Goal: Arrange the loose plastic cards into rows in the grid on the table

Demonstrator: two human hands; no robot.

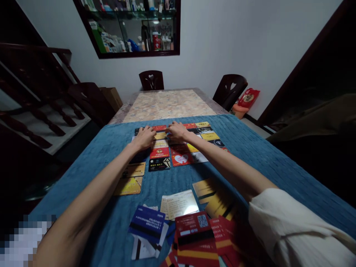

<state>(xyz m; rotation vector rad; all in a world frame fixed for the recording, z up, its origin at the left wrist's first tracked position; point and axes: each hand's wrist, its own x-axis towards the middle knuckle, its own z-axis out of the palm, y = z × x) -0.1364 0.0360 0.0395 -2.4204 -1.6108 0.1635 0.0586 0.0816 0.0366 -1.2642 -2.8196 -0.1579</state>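
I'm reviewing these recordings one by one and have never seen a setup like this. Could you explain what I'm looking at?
There is no robot here, only a person working with two bare hands. The single picture comes from a camera worn on the head, looking forward and down along both forearms.

A blue cloth covers the near part of a table. Under and around the hands, cards in rows lie in red, yellow, black and other colours. Closer to the camera is a loose, overlapping pile of cards.

The left hand and right hand are both over the far rows. Whether the fingers grip a card or only touch it, I cannot tell.
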